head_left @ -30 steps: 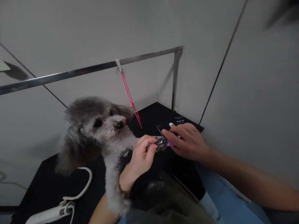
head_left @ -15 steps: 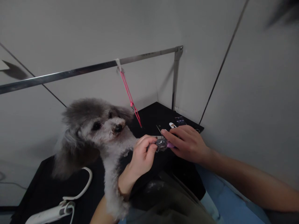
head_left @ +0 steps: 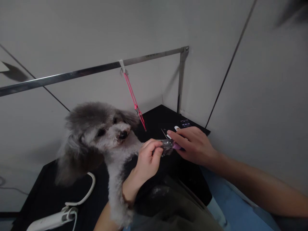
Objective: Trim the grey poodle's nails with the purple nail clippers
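"Where is the paw?"

"The grey dog's (head_left: 96,128) forepaw (head_left: 166,152) is at the fingertips of the left grip (head_left: 148,158), just past the thumb, between the two hands."

"And which way does it point?"

"To the right of the view, toward the right grip (head_left: 193,141). The long axis of that foreleg runs roughly crosswise from the chest, behind the left grip, and out beyond it."

"Is the left grip spread?"

"No, thumb and forefinger are pinching the paw."

"What about the right?"

"Its fingers are closed around a purple tool (head_left: 177,146), most of it hidden under them. The purple end sticks out on the left side of the grip, aimed at the paw, so its visible part lies nearly in line with the foreleg. Something grey glints where they meet; I can't tell where paw ends and tool begins."

"The other foreleg (head_left: 116,186)?"

"It hangs down over the left forearm."

"Anything close by on the tabletop (head_left: 158,120)?"

"A thin metal point (head_left: 164,132) slants beside the right fingertips, and a phone-like display (head_left: 185,123) lies beyond that hand."
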